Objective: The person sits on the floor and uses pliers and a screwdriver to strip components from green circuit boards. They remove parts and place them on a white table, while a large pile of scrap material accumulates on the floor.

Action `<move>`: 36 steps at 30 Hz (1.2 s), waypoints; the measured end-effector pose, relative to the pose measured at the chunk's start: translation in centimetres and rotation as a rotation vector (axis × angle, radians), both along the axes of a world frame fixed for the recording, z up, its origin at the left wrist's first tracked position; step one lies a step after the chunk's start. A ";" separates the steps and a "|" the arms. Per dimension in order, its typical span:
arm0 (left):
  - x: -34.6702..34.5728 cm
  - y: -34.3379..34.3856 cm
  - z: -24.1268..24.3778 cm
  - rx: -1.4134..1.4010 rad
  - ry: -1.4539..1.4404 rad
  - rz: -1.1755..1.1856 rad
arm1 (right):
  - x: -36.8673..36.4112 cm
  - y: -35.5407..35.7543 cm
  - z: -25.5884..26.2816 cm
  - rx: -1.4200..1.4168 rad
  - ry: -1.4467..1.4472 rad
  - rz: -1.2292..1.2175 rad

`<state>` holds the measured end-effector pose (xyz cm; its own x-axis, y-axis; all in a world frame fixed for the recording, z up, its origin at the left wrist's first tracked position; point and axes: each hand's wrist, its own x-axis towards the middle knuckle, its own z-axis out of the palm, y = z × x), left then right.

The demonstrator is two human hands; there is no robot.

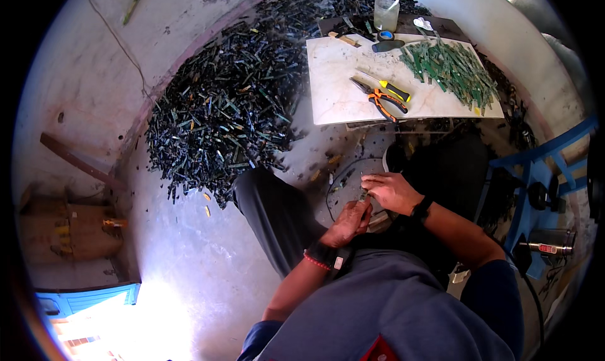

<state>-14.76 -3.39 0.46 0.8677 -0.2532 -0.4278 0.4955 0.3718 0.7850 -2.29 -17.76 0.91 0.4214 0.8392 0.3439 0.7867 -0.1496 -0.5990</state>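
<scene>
My left hand (349, 221) and my right hand (392, 190) meet over the floor between my knees. Pinched between their fingers is a small narrow strip (363, 195), mostly covered by the fingertips; its exact kind is hard to make out. Beyond my hands stands a low table with a pale top (333, 94). On it lie long-nose pliers (378, 98) with orange and black handles and, just behind, a yellow and black screwdriver (393, 89). Green strips resembling circuit boards (449, 72) are piled at the table's right side.
A large heap of dark strips (227, 105) covers the floor at left. A plastic cup (385, 18), a blue tape roll (385, 35) and a dark-handled tool (387, 45) sit at the table's back. A blue chair (534, 186) with a steel flask (550, 242) stands right; a cardboard box (92, 231) left.
</scene>
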 end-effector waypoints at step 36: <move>-0.5 -3.0 4.0 -0.094 0.137 0.155 | -1.8 -0.4 -0.1 0.469 0.930 -0.357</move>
<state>-15.23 -6.38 4.49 0.8349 -0.1652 -0.5251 0.5261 0.5201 0.6729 -4.06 -18.21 0.83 0.8736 0.4863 0.0192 -0.0441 0.1184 -0.9920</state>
